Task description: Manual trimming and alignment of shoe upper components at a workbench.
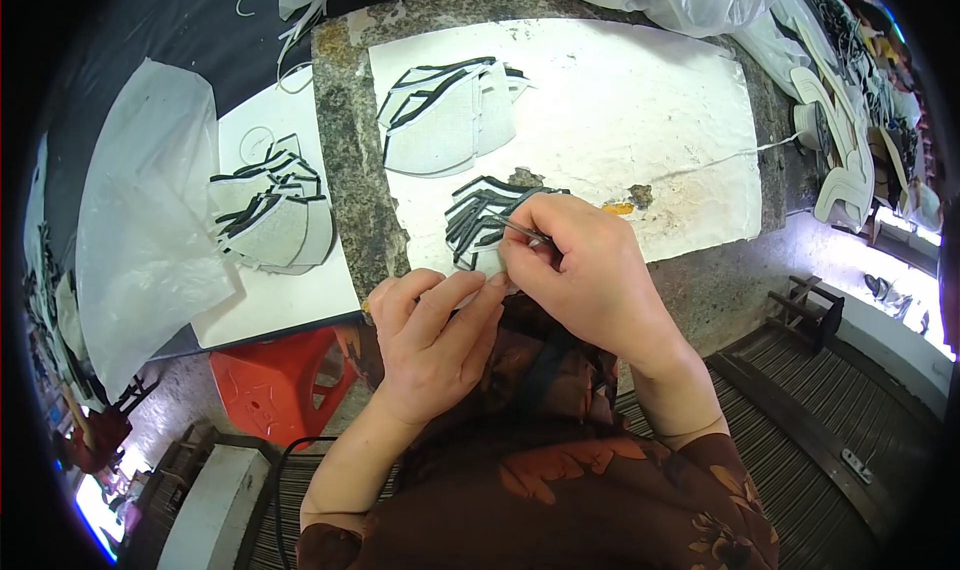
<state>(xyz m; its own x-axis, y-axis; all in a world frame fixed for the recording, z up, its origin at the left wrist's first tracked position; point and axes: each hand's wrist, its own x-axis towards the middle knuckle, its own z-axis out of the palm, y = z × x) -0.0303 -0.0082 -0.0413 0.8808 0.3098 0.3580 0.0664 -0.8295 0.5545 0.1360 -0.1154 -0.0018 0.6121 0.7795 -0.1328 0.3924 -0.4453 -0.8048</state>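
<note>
My right hand is closed round a thin dark metal rod-like tool; its exact kind does not show. The tool lies over a stack of flat white pieces with black edging, which look like shoe-upper parts, near the board's front edge. My left hand is closed beside it, its fingertips pressed together at the stack's near edge and meeting my right fingertips. What they pinch is mostly hidden. Beyond my hands lies a larger fanned stack of similar pieces, which neither hand touches.
White sheet covers a stone slab. More trimmed pieces and a clear plastic bag lie left. A thread spool stands right, near pale cut-out parts. A red stool is below left.
</note>
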